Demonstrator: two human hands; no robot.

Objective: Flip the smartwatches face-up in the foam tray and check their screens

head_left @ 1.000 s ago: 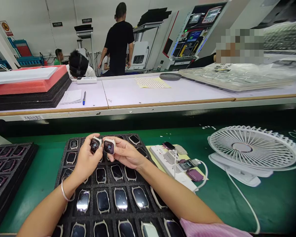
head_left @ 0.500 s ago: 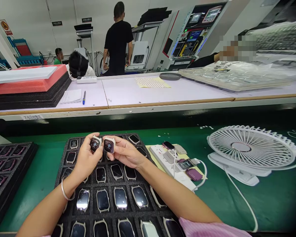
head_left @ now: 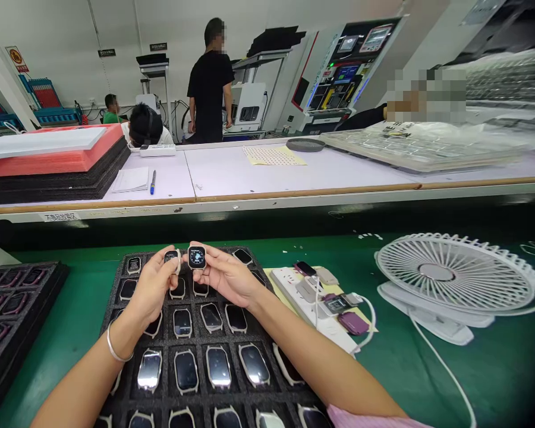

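Observation:
My left hand [head_left: 154,284] is closed around a light-cased smartwatch [head_left: 172,257], the thumb lying across its screen. Close beside it, my right hand [head_left: 227,274] grips a second smartwatch [head_left: 197,257] between thumb and fingers. That one's square screen is lit with a dial-like picture. Both watches are held above a black foam tray [head_left: 167,343]. Its compartments hold many strapless watch bodies with pale frames and mostly dark screens, such as the watch body [head_left: 186,370] near the middle. My forearms hide some compartments.
On the right are a white power strip [head_left: 294,297] with small devices and a white clip fan [head_left: 437,272] with its cable. A second foam tray [head_left: 22,297] of purple-framed watches lies left. Behind runs a raised shelf [head_left: 223,172]; several people are beyond it.
The right watch's screen has changed to a brighter dial picture. My left thumb has moved over the left watch's screen, and that watch has turned. The standing person in black has turned slightly.

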